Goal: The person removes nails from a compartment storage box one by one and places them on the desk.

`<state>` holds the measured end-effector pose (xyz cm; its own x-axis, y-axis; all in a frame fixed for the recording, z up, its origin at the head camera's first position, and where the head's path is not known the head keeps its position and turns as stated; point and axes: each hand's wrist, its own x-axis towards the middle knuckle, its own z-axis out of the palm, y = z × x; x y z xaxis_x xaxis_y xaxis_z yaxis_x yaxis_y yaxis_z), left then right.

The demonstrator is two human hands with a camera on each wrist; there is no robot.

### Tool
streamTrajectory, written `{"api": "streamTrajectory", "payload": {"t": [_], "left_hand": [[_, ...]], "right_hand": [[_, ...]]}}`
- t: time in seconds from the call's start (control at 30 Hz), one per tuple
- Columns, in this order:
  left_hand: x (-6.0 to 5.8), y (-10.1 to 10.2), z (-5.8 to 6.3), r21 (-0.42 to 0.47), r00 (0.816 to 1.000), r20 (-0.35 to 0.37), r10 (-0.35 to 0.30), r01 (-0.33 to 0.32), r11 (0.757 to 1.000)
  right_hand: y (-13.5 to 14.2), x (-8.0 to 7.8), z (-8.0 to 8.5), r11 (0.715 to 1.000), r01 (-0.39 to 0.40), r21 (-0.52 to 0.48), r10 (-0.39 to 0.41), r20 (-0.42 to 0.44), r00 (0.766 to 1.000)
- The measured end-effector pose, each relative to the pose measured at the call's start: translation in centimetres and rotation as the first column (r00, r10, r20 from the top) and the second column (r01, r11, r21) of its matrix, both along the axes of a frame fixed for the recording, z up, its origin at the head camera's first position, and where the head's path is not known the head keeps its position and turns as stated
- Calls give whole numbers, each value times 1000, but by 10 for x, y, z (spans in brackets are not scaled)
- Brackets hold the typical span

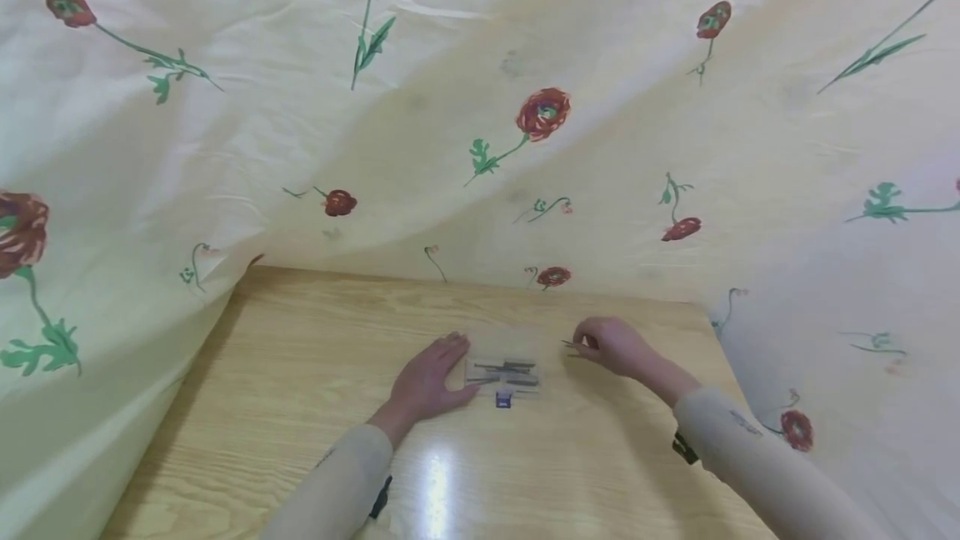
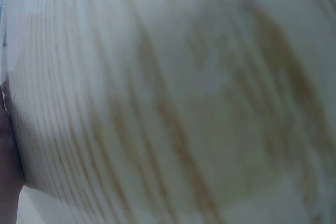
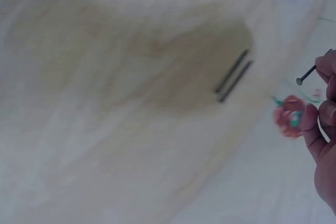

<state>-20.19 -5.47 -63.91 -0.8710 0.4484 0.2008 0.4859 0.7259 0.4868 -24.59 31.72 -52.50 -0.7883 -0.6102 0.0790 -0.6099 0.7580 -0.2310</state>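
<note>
A clear plastic box point(image 1: 534, 393) with a blue latch point(image 1: 503, 400) lies on the table, several dark nails point(image 1: 519, 366) inside it. Its transparent lid point(image 1: 510, 338) is tipped back on the far side. My left hand point(image 1: 427, 380) rests at the box's left side, fingers stretched out by the far corner and thumb at the near one. To the right of the box, my right hand point(image 1: 617, 347) pinches a nail point(image 3: 307, 75) between thumb and fingertips, head sticking out. In the right wrist view two more nails point(image 3: 233, 75) lie side by side on the tabletop.
The light wood-grain table point(image 1: 315, 340) stands against a cream cloth point(image 1: 420, 140) with red poppies, which hangs at the back and down both sides. Light glares off the tabletop near its front. Dark straps show under both sleeves.
</note>
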Motion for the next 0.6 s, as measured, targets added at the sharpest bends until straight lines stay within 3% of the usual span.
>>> {"api": "streamTrajectory", "payload": {"t": [0.17,0.37,0.6], "left_hand": [[-1,0,-2,5,1000,-6,4,-4,1000],[-1,2,2,-27,1000,23,8,-7,1000],[-2,3,6,-38,999,38,21,-20,999]], "right_hand": [[14,9,-12,999,26,39,-27,33,999],[27,11,-28,995,9,102,-5,-36,999],[34,13,-41,994,-16,104,25,-79,997]]}}
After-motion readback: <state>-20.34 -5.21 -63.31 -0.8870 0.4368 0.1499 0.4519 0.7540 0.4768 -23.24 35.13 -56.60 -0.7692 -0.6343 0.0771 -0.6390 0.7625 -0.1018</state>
